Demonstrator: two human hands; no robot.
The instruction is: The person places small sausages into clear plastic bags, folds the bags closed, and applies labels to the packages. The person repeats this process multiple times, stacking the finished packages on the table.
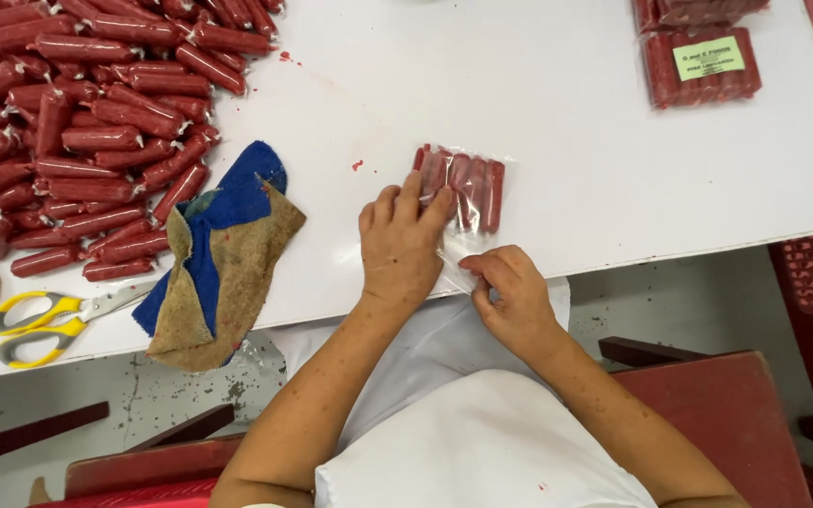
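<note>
Left hand (399,246) presses flat on a clear bag of red sausages (468,188) near the white surface (557,113) edge while right hand (510,296) pinches its open end; a loose pinch could spill sausages.

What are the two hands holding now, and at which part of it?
The clear bag of red sausages: the left hand presses flat on its sausage end, and the right hand pinches its empty open end, near the table edge.

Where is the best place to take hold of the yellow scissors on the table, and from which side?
Grip the yellow scissors by their loop handles, coming from the left near edge of the table. They lie flat with blades pointing right toward the cloth, so the handles are probably safest.
</note>
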